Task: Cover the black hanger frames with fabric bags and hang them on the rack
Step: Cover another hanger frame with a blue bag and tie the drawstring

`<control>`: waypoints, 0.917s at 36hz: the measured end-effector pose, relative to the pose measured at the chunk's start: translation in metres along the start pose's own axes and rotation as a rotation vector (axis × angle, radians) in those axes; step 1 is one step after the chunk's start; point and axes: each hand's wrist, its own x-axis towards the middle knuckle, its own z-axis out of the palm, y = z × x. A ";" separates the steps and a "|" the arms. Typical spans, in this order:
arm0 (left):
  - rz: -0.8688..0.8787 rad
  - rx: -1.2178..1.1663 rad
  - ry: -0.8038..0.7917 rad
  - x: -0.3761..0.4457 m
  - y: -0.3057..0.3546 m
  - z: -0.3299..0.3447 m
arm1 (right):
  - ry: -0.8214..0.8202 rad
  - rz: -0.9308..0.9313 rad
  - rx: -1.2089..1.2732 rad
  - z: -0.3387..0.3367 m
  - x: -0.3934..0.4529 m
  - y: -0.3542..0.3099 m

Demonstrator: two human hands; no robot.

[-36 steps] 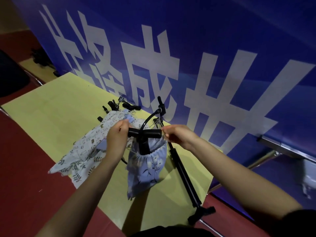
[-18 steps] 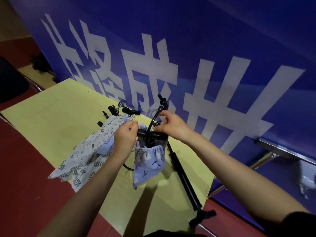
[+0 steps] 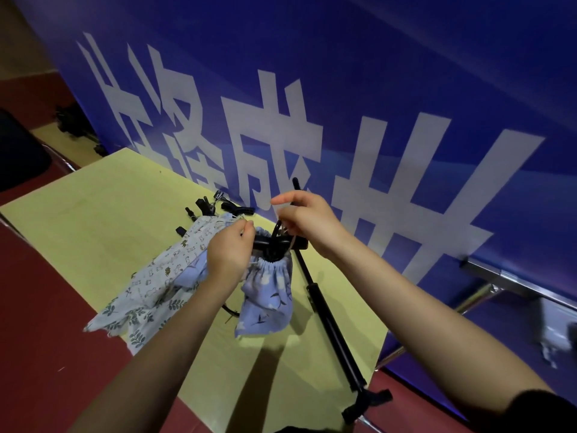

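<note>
At centre frame, the left hand (image 3: 229, 256) pinches a drawstring while the right hand (image 3: 307, 221) pinches the hanger frame (image 3: 281, 243) hook. The blue bag (image 3: 268, 295) hangs beneath, soft and light; best gripped at its gathered mouth. 2 more bags (image 3: 162, 285) lie lower left.

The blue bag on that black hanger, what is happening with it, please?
A person is fitting a blue fabric bag over a black hanger frame, held up above the yellow table. The left hand pinches a drawstring at the bag's gathered mouth; the right hand grips at the hanger's hook. More fabric bags lie on the table. The bag is not yet hung.
</note>
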 end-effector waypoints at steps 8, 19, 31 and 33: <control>0.046 -0.299 -0.013 0.012 0.036 -0.047 | -0.084 -0.034 -0.018 0.001 0.006 0.002; 0.093 -0.706 -0.038 0.021 0.055 -0.076 | -0.034 -0.244 -0.290 0.010 0.030 0.002; 0.201 -0.629 0.024 0.043 0.001 -0.082 | -0.087 -0.200 -0.259 0.025 0.058 -0.004; 0.241 -0.641 0.038 0.050 0.002 -0.091 | -0.099 -0.247 -0.198 0.031 0.066 -0.019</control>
